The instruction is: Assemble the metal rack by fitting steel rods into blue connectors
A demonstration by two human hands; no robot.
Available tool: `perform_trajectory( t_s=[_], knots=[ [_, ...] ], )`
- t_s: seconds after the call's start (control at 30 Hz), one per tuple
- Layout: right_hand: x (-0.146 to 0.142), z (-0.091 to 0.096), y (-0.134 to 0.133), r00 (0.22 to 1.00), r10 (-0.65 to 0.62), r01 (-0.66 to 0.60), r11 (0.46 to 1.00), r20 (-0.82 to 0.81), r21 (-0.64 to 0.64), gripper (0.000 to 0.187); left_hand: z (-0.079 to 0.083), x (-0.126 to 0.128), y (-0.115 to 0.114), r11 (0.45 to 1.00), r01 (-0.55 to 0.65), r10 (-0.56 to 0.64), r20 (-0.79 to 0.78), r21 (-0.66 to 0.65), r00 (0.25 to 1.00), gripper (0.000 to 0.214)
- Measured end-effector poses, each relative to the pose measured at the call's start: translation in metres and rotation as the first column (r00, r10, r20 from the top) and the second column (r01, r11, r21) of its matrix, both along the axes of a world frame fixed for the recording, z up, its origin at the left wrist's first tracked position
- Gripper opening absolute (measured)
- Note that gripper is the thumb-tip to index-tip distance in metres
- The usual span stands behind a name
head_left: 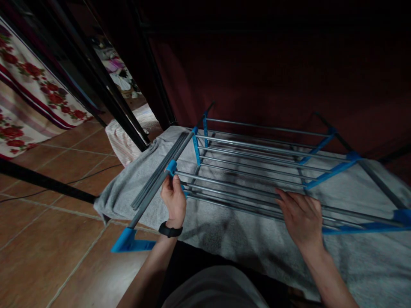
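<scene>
Towel (244,244) underlies rack (224,182); black poles (122,115) stand left.

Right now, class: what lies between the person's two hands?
In the head view, metal rack rods span between left hand and right hand, over a grey towel.

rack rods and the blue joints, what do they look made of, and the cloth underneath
Rods: likely metal, smooth grey with bright highlights along them. Blue joints: probably moulded plastic, matte, even colour. Cloth: soft grey fabric, maybe towelling, with a fuzzy surface and rumpled edges.
</scene>
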State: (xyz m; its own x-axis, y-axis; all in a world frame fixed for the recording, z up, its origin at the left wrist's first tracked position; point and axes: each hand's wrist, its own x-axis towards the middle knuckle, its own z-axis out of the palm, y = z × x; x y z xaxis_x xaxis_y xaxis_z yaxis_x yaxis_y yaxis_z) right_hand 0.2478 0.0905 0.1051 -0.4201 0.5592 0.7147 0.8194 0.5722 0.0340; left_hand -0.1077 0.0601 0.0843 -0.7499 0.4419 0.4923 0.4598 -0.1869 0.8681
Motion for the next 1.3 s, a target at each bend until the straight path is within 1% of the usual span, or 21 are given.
perform_trajectory(
  t_s=[0.07,0.2,0.37,0.5,0.67,0.87,1.07,1.3],
  knots=[
    [0.0000,-0.0002,-0.0003,1.000,-0.002,0.002,1.000,-0.005,-0.007,0.031,-0.0009,-0.0008,0.0000,1.000,0.009,-0.009,-0.001,-0.002,1.000,0.038],
    [0.0008,-0.0009,0.0000,1.000,0.005,-0.005,1.000,-0.016,-0.006,0.031,-0.0012,0.0000,0.0015,1.000,-0.016,0.016,0.029,-0.011,0.999,0.037],
    [0.0021,-0.0014,0.0010,1.000,0.006,-0.006,1.000,-0.015,-0.002,0.034,-0.0047,0.0012,0.0064,0.999,-0.037,0.037,0.055,0.012,0.998,0.037],
    [0.0021,0.0002,0.0014,1.000,0.005,-0.004,1.000,-0.012,0.020,0.032,-0.0074,0.0012,0.0085,0.996,-0.087,0.086,0.037,0.004,0.996,0.036],
    [0.0027,0.0016,0.0019,0.999,0.029,-0.029,1.000,-0.025,0.003,0.031,-0.0071,0.0016,0.0089,0.991,-0.133,0.133,0.007,-0.019,0.991,0.035],
    [0.0028,0.0019,0.0018,0.999,0.022,-0.022,1.000,-0.029,-0.005,0.031,-0.0066,0.0019,0.0089,0.993,-0.116,0.117,0.014,-0.012,0.993,0.033],
    [0.0019,0.0067,0.0014,1.000,0.019,-0.019,0.999,0.001,-0.027,0.029,-0.0055,0.0025,0.0071,0.995,-0.097,0.097,0.012,0.002,0.995,0.034],
    [0.0036,0.0080,0.0029,0.999,0.035,-0.034,0.999,0.031,-0.014,0.029,-0.0020,0.0027,0.0061,0.994,-0.105,0.105,-0.006,-0.019,0.994,0.032]
  ],
)
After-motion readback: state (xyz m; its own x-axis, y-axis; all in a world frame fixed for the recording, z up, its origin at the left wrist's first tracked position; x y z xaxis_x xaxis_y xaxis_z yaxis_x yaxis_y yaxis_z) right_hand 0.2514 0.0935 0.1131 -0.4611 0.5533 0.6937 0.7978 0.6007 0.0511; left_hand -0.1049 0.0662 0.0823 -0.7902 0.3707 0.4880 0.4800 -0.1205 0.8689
